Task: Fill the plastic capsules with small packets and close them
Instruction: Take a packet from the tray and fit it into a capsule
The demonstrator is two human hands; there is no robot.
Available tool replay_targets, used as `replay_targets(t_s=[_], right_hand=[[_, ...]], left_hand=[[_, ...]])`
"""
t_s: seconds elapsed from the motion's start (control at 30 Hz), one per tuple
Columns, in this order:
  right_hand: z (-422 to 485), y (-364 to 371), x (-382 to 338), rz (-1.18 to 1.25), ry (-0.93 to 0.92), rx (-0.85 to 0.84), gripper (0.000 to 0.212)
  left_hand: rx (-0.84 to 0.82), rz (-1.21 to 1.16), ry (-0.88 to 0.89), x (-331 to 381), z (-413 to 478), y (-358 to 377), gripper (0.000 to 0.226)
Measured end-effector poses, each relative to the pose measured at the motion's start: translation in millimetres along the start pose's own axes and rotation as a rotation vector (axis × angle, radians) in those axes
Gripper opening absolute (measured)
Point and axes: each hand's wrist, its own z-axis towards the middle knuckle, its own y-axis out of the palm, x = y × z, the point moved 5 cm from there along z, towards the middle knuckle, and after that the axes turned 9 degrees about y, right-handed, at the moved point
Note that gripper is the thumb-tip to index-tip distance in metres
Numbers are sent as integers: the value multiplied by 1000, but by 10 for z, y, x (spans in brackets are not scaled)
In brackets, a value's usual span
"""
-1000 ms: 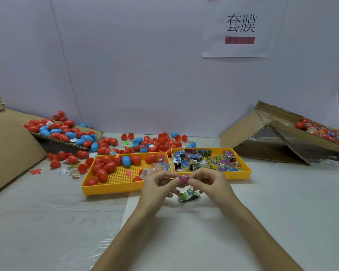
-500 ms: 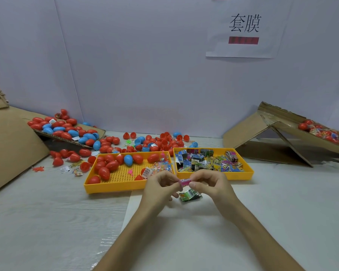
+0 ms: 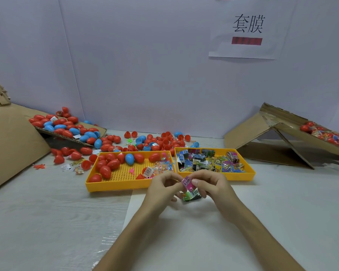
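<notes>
Far left: a cardboard sheet [image 3: 14, 145] runs off the frame edge. Beside it, a sloped cardboard flap holds red and blue capsules [image 3: 67, 128].
Table, back: more loose capsules [image 3: 157, 141] lie scattered, some of them open halves; the small scraps among them are too small to read.
Left tray [image 3: 114, 186]: yellow and perforated, holding closed red capsules, one blue one, and clear toy packets at its right end, partly hidden behind your fingers.
Left hand [image 3: 160, 189]: your curled fingertips pinch the left edge of the pink packet [image 3: 187, 182].
Pink packet: small, glossy, magenta with a printed top, held in the air in front of the trays, between your two hands.
Green packet [image 3: 191, 195]: just under the pink one, half covered; whether you hold it or it lies on the table cannot be told.
Right hand [image 3: 213, 187]: your thumb and forefinger grip the pink packet's right side.
Right tray [image 3: 249, 174]: heaped with printed packets.
Far right: a cardboard ramp [image 3: 278, 133] of filled capsules, cut off.
</notes>
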Motion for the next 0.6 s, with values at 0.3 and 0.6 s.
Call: replay_targets(t_s=[0.3, 0.6], right_hand=[[43, 13, 70, -62, 95, 11, 13], [79, -171, 92, 268, 103, 177, 17]], left_hand=[[78, 109, 178, 127, -16, -36, 9], [606, 955, 100, 283, -47, -735, 27]])
